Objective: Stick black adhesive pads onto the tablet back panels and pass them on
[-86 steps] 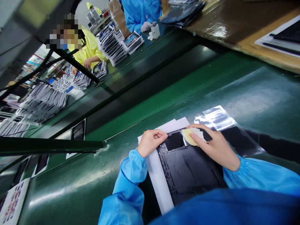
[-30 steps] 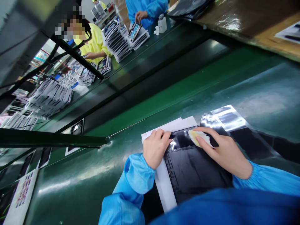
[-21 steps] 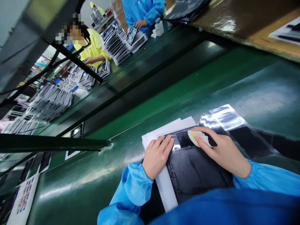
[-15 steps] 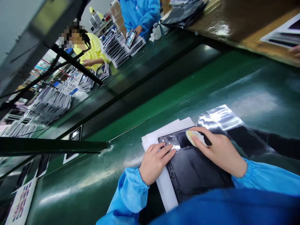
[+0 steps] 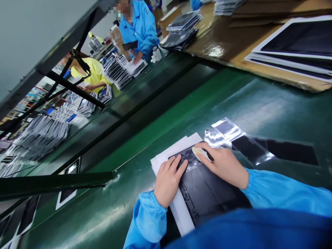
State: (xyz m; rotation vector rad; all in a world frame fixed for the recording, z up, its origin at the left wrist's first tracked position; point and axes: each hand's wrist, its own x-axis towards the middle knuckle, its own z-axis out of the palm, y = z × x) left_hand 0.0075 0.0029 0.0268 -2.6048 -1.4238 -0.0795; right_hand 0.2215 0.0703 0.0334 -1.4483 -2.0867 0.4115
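A black flat panel [image 5: 207, 190] with a glossy strip [image 5: 187, 158] along its far edge lies in front of me on white sheets [image 5: 162, 155]. Spread over the panel's far left corner, my left hand [image 5: 167, 181] rests with fingers apart and holds nothing. My right hand [image 5: 224, 164] pinches a white, slightly yellowish wiping cloth [image 5: 199, 152] and presses it onto the strip, right of my left fingers. Beyond the right hand lie clear shiny films [image 5: 229, 128] and dark film pieces [image 5: 290, 152]. The panel's near end is hidden by my blue clothing.
The green work surface [image 5: 103, 214] runs diagonally. A dark metal bar [image 5: 57, 185] juts in from the left. Black sheets with white borders [image 5: 295, 38] lie on cardboard [image 5: 228, 48] at right. Across the bench, co-workers in blue [image 5: 145, 27] and yellow [image 5: 95, 71] stand by stacked panels [image 5: 118, 72].
My view has shifted, showing more of the right side. The cloth in my right hand has slid slightly left along the strip. The blue-clad co-worker now holds up a dark panel.
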